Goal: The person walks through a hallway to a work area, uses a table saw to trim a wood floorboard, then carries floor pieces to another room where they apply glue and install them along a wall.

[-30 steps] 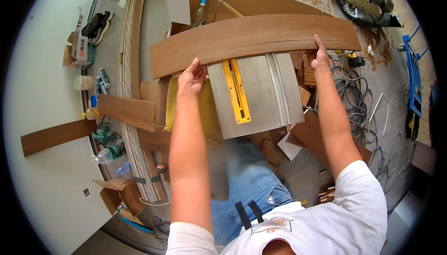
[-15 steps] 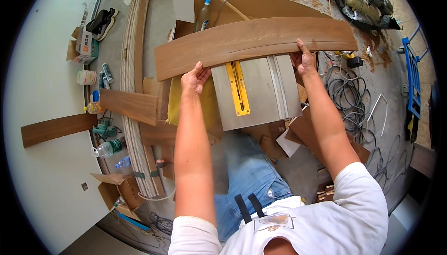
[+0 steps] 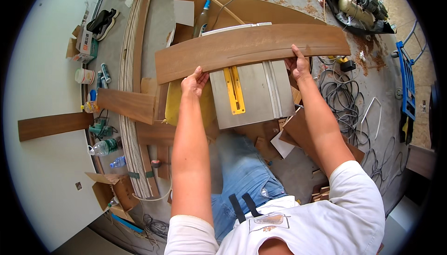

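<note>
A long brown wood plank (image 3: 251, 43) lies crosswise over the far part of a grey metal table saw (image 3: 253, 99). My left hand (image 3: 194, 82) grips the plank's near edge left of the saw top, thumb above and fingers beneath. My right hand (image 3: 298, 64) holds the same edge further right, its thumb on the upper face and its fingers partly hidden underneath. A yellow insert (image 3: 235, 92) with a dark slot is set into the saw top. No blade shows above it. Beside the insert runs a pale metal groove (image 3: 275, 87).
Brown board pieces (image 3: 125, 105) lie left of the saw, near a bundle of long strips (image 3: 131, 69). Black cables (image 3: 342, 97) coil on the floor at right, by a blue trolley (image 3: 406, 80). Behind the plank stand cardboard (image 3: 270, 10) and a bottle (image 3: 202, 20).
The plank has come slightly nearer to me with both hands still on it. A white edge behind it now shows. The whole view has shifted a little.
</note>
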The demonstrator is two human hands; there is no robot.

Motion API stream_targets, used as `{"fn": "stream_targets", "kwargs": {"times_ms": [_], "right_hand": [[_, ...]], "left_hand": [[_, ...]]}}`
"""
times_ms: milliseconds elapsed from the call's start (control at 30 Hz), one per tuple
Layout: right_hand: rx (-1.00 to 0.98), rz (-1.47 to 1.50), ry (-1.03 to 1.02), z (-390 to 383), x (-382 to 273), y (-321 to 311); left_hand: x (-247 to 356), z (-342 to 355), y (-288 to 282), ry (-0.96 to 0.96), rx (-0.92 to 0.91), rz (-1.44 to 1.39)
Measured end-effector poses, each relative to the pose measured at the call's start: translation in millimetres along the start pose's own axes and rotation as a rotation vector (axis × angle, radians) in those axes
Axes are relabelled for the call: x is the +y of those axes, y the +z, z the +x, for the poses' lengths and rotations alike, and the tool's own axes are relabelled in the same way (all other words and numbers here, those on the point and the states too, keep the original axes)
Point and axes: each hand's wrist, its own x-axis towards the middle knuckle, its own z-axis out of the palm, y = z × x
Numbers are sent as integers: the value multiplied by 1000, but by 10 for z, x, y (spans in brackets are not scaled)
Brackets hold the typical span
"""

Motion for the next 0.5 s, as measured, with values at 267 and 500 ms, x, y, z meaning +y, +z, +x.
{"fn": "stream_targets", "kwargs": {"times_ms": [267, 500], "right_hand": [[-36, 14, 7, -86, 0, -98], [-38, -4, 5, -149, 16, -172]], "left_hand": [[-50, -76, -56, 4, -8, 23], [-92, -151, -134, 8, -15, 39]]}}
